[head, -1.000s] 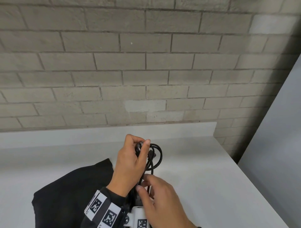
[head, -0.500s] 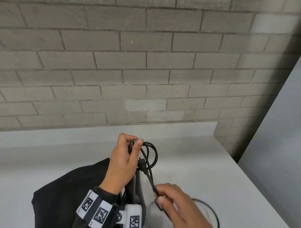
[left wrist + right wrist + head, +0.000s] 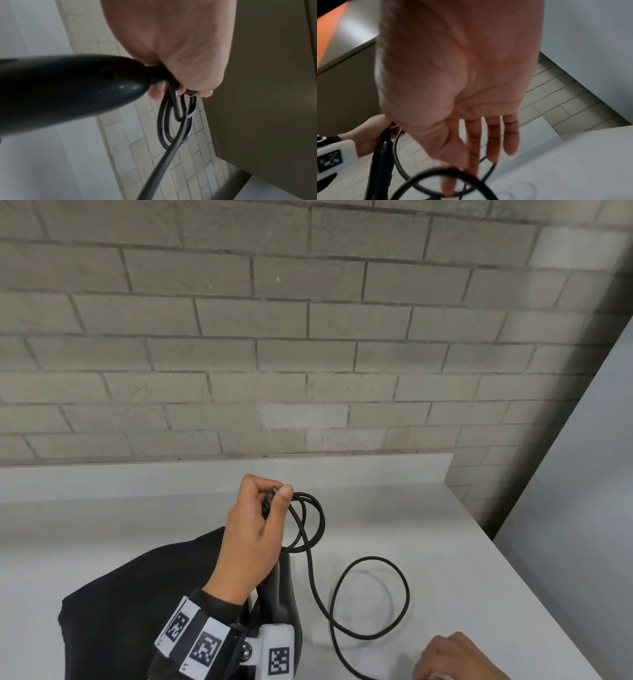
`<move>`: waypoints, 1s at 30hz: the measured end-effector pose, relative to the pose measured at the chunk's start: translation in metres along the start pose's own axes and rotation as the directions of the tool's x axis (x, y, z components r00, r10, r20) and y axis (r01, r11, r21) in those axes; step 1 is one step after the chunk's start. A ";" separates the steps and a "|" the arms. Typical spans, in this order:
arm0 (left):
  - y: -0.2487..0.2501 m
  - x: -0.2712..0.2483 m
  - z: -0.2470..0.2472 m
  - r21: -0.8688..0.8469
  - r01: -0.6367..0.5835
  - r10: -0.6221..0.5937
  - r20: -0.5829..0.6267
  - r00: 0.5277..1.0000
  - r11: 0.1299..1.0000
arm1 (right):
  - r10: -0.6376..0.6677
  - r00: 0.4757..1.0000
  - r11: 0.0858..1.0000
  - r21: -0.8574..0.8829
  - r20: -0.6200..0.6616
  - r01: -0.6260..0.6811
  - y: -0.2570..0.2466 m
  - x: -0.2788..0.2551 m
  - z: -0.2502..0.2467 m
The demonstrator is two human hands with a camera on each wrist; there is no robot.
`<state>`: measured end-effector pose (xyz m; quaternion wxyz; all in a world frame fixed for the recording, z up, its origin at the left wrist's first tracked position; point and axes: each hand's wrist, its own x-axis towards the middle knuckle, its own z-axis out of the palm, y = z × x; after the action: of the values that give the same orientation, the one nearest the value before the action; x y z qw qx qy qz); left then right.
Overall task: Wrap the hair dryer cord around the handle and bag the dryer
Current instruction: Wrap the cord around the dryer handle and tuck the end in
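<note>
My left hand (image 3: 275, 494) grips the end of the black hair dryer (image 3: 284, 587) handle and pinches a few small loops of the black cord (image 3: 373, 558) against it. In the left wrist view the dryer (image 3: 60, 88) points back at the camera and the cord (image 3: 163, 165) hangs from my curled fingers (image 3: 204, 93). One large loop of cord lies on the white table (image 3: 102, 525). My right hand (image 3: 448, 659) is low at the table's front right. Its fingers (image 3: 493, 142) are straight, and the cord (image 3: 436, 169) crosses near the thumb.
A black bag (image 3: 137, 604) lies flat on the table under my left forearm. A brick wall (image 3: 308, 354) stands behind the table's raised back edge. A grey panel (image 3: 582, 508) borders the right side, past the table's right edge.
My right hand has let its pinch on the cord go slack and moved right and toward me. The cord it drew out now lies in a big loop on the table.
</note>
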<state>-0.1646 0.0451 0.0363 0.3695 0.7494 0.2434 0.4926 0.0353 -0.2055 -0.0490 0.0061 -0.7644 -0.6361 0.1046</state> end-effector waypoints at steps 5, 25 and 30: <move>-0.001 -0.003 0.005 -0.024 -0.006 0.006 -0.021 1.000 1.000 | 0.100 0.934 0.914 0.402 -0.344 0.050 -0.038 0.020 -0.016; 0.006 -0.013 0.010 -0.161 0.017 -0.013 0.029 0.999 0.987 | 0.133 0.940 0.087 0.949 -0.314 0.304 -0.121 0.105 -0.099; 0.003 -0.008 0.005 -0.133 0.009 -0.008 0.008 1.000 0.991 | 0.051 0.930 0.238 0.909 -0.364 0.343 -0.115 0.107 -0.102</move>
<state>-0.1627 0.0356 0.0333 0.4216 0.7237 0.2118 0.5036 -0.0410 -0.0664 0.0508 0.5835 -0.5418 -0.4974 0.3444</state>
